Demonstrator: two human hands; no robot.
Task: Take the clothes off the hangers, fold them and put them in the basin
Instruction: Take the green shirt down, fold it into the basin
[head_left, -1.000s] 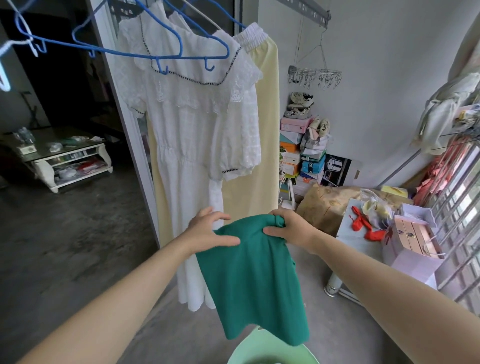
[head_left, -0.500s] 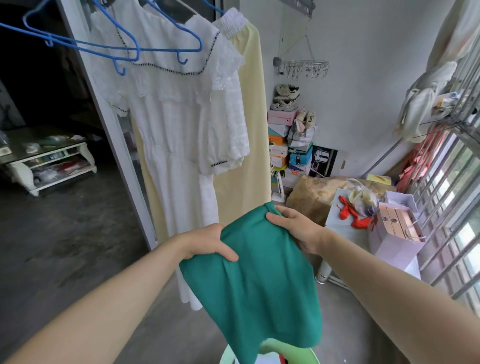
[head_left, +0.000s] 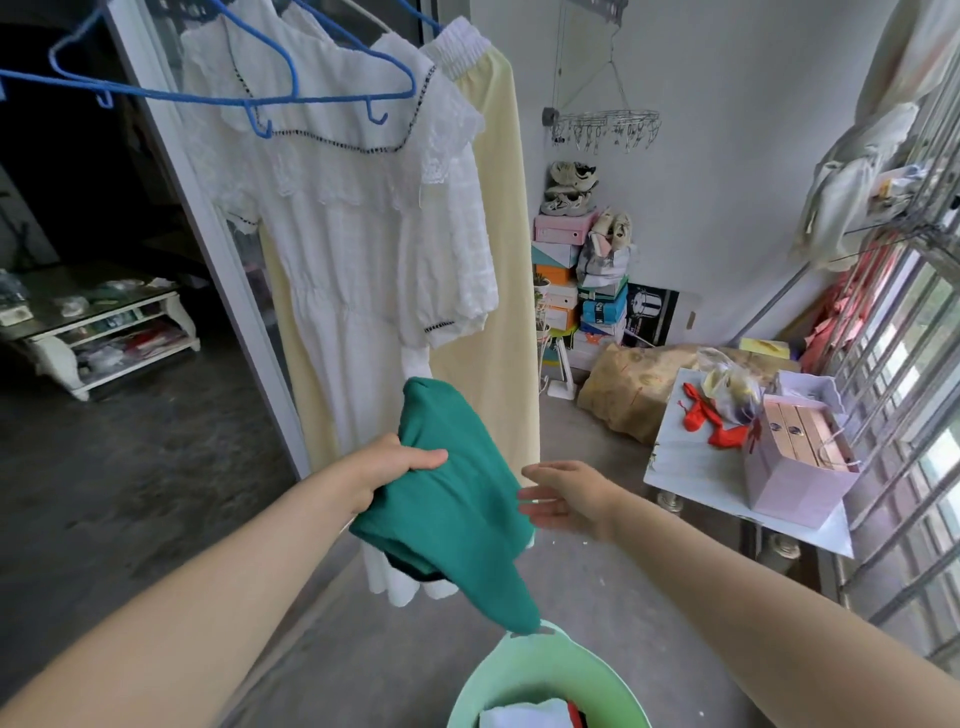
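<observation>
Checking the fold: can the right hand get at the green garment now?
Probably yes: the right hand is open beside the green garment, nothing between; the left hand holds it up.

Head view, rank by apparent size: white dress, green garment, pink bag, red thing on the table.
1. white dress
2. green garment: it is nearest the camera, so its look is inflated
3. pink bag
4. red thing

One wide-angle camera, worn on the person's head, faces forward and down. The left forearm (head_left: 234, 571) and right forearm (head_left: 753, 608) run in from the lower corners, close to the lens. The pale green plastic basin (head_left: 519, 670) is cut by the bottom edge; the white lace dress (head_left: 343, 249) hangs near, upper left.
</observation>
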